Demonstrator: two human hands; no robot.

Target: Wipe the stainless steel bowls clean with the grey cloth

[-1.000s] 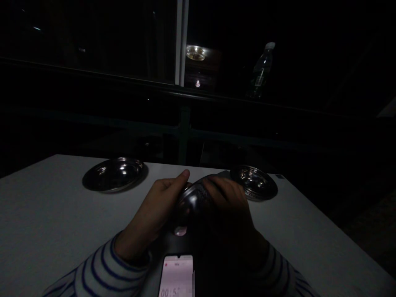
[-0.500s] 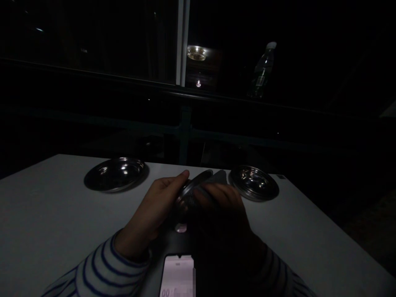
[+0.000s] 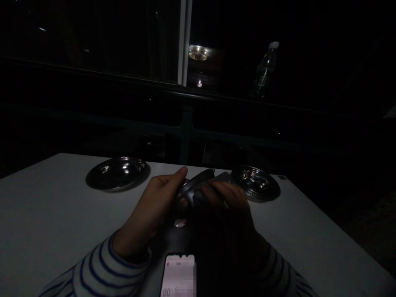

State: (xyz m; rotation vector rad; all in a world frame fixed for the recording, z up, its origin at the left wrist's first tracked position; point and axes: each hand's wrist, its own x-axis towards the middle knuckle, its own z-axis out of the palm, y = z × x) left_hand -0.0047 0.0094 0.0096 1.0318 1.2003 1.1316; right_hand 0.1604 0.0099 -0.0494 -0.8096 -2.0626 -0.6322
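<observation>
Tilted up between my hands is a shiny metal dish (image 3: 193,185), its lower part lost in shadow. My left hand (image 3: 153,202) grips it by the left edge, thumb along the rim. At its right side, my right hand (image 3: 233,202) is curled around a grey cloth (image 3: 223,177) and presses it against the dish. Part of the cloth sticks out beyond the fingers. Deep shadow covers much of the right hand.
On the white table (image 3: 71,222) a metal dish (image 3: 116,175) lies at the left and stacked metal dishes (image 3: 256,183) at the right. A lit phone (image 3: 177,274) is at the near edge. Behind stand a window frame (image 3: 184,41) and a plastic bottle (image 3: 265,70).
My right hand and the cloth have shifted slightly over the dish, and less of the cloth shows beyond the fingers. My left hand keeps its hold.
</observation>
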